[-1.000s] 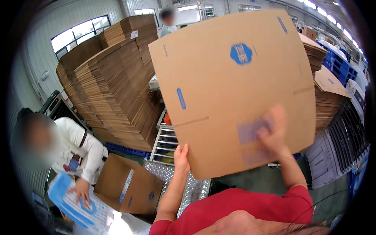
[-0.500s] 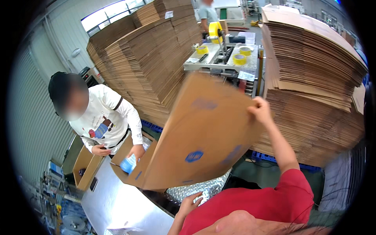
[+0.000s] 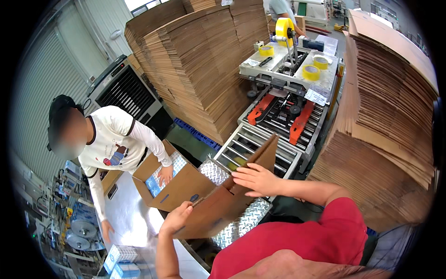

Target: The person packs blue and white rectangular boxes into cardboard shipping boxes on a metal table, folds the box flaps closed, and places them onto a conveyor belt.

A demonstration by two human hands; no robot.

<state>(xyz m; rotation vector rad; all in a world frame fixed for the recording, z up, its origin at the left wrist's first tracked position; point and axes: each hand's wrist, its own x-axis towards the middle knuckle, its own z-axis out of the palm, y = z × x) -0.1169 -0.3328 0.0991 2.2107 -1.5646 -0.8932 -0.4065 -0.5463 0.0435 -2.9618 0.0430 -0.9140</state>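
Observation:
A brown cardboard box (image 3: 216,214), partly folded out and tilted, is in front of me between my two hands. My left hand (image 3: 176,218) is closed on its near left edge. Against its upper right part my right hand (image 3: 258,180) lies with fingers stretched out, touching the board. Just beyond the left end stands another open cardboard box (image 3: 183,186) holding blue-and-white packs (image 3: 155,179). A co-worker in a white top (image 3: 111,139) rests one hand on those packs. The inside of my box is mostly hidden.
A metal table (image 3: 132,216) at left bears more blue-and-white packs (image 3: 121,255). Diamond-plate metal (image 3: 253,216) lies under my box. Beyond are a roller conveyor (image 3: 227,153) and a taping machine with a yellow tape roll (image 3: 283,32). Tall cardboard stacks (image 3: 186,74) flank it.
The flat cardboard my right hand held up is lower and opened out. My left hand has come up onto its edge. The co-worker's other hand has moved down toward the table.

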